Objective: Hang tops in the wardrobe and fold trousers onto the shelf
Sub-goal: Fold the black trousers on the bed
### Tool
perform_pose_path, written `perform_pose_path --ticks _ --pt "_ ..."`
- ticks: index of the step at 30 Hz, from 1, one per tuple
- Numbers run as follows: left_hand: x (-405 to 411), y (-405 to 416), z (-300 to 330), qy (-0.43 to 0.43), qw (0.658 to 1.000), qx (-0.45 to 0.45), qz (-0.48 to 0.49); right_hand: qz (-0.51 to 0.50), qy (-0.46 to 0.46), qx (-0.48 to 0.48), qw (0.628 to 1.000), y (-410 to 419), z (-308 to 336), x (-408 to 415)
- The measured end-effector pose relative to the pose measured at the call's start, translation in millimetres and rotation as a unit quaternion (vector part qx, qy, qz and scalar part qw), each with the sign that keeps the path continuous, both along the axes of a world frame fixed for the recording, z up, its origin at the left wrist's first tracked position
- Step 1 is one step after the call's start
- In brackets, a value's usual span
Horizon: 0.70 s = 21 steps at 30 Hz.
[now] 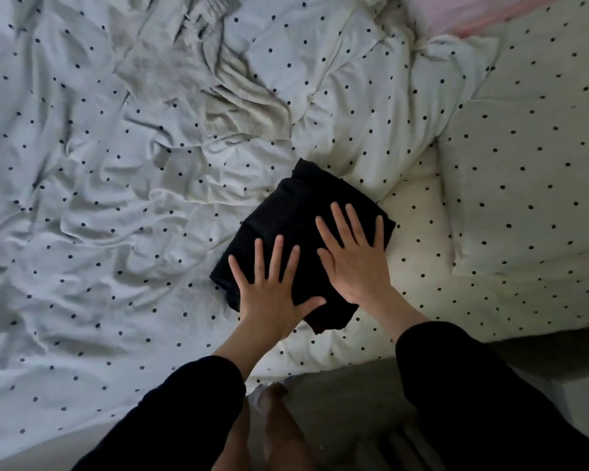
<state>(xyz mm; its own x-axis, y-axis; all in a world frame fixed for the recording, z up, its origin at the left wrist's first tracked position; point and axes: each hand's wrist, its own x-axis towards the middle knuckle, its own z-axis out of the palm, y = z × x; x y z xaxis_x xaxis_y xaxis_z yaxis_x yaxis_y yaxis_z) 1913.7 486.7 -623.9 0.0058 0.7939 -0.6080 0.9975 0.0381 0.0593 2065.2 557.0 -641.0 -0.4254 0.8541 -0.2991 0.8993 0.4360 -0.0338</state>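
**Desk:** What have you got, starting from the left?

**Me:** On the left I see a rumpled white duvet [92, 205] with small dark dots, creased all over. Up near the top, left of centre, a pale grey-cream garment [225, 86] lies crumpled on it.

**Desk:** And the trousers?

**Me:** The folded black trousers [286, 215] sit on the bed a little right of centre, a compact dark bundle lying at a slant, its far corner touching the edge of the duvet.

**Desk:** Hands?

**Me:** I count 2, both in black sleeves. The left hand [272, 287] lies flat on the near left part of the bundle, fingers straight and spread, thumb out to the right; it grasps nothing, only presses. The right hand [354, 253] is just beside it on the far right part, also flat and splayed, released, palm down on the cloth. The 2 hands sit close together, not overlapping.

**Desk:** Further right?

**Me:** A dotted pillow [538, 171] lies beyond the bundle, near it but apart. At the top right I see a strip of pink fabric [456, 15].
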Motion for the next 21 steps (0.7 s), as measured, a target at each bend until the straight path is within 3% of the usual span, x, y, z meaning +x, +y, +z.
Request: perform_pose_path --ticks 5,12,17,21 --pt "1 5 -29 -0.013 1.0 -0.009 0.01 -0.008 -0.006 0.034 0.999 4 -30 -2" --pt "-9 14 -19 -0.081 0.996 -0.044 0.019 -0.022 -0.033 -0.044 0.998 10 -16 -9" --pt "-30 12 8 -0.117 0.988 0.095 0.025 -0.021 0.011 -0.088 0.996 13 19 1" --pt "-36 40 23 -0.144 0.976 0.123 0.107 -0.163 0.112 -0.113 0.974 -6 39 23"
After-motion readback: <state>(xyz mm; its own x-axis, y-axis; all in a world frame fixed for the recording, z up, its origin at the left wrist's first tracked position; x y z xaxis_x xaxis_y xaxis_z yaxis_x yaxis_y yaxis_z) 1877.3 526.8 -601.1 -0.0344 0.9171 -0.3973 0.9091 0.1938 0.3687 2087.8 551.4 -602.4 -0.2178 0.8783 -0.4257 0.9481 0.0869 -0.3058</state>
